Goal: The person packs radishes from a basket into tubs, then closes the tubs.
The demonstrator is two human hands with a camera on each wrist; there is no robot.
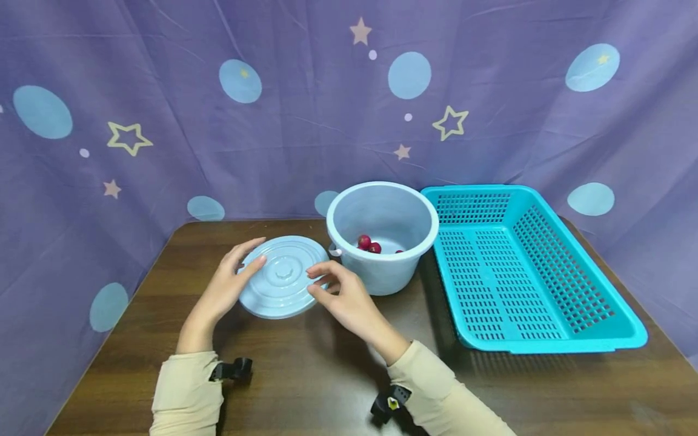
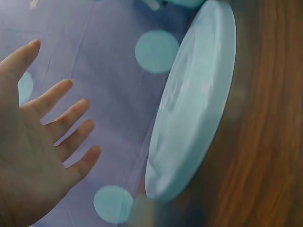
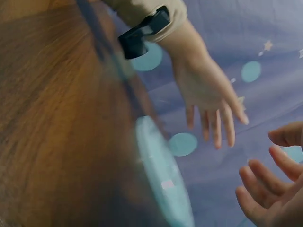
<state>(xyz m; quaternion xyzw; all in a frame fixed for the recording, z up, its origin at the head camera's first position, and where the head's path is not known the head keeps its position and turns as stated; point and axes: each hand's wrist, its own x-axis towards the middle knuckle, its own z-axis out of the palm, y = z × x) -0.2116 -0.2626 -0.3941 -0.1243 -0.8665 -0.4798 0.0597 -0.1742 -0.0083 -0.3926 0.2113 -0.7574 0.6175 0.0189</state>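
Note:
A round pale blue lid [image 1: 283, 290] lies on the brown table, its raised rings and small central knob facing up. My left hand [image 1: 229, 281] hovers over the lid's left edge, fingers spread and holding nothing; the left wrist view shows a gap between this hand [image 2: 42, 127] and the lid [image 2: 194, 104]. Over the lid's right edge is my right hand [image 1: 343, 297], its fingers loosely bent with nothing in them. Just behind it stands a pale blue bucket [image 1: 382, 272] without a cover, several small red round fruits [image 1: 364, 242] at its bottom, partly hidden by the rim.
A turquoise perforated basket [image 1: 485, 284] stands to the right of the bucket. Behind the wooden table [image 1: 305, 381] hangs a purple curtain [image 1: 327, 121] with stars and dots. Each wrist wears a black camera mount [image 1: 231, 369].

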